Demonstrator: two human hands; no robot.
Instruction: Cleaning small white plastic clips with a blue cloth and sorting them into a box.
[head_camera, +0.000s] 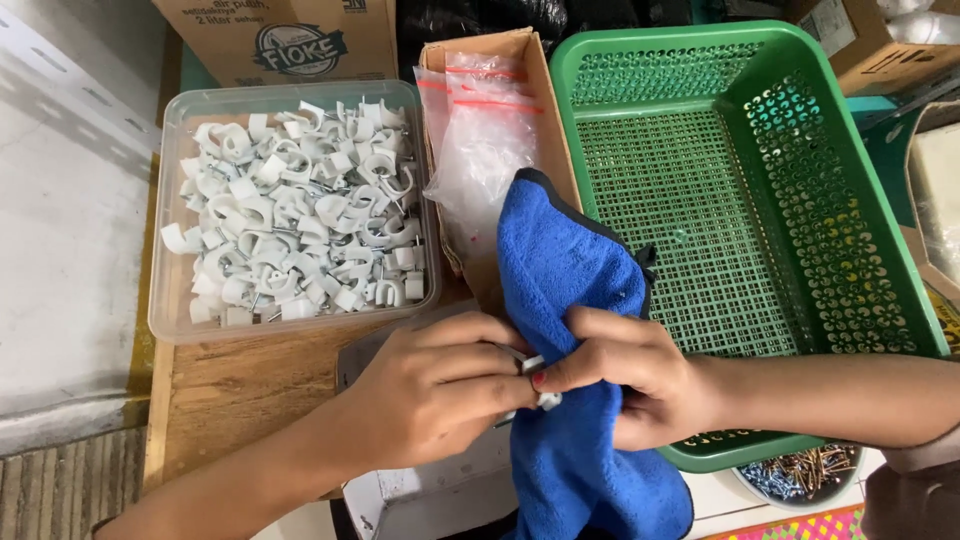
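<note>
My left hand (435, 385) and my right hand (620, 375) meet over a blue cloth (570, 300) near the bottom middle. Between the fingertips of both hands sits a small white cable clip (535, 375); each hand pinches it. The cloth drapes from a cardboard box down past my hands, and my right hand rests on it. A clear plastic tub (170, 300) at the left holds several white cable clips (300, 215) with nails.
A narrow cardboard box (555, 120) with small clear zip bags (480, 140) stands in the middle. An empty green perforated basket (850, 200) fills the right. A bowl of nails (800, 472) lies under its front edge. More cardboard boxes stand behind; a wooden board (240, 385) lies below the tub.
</note>
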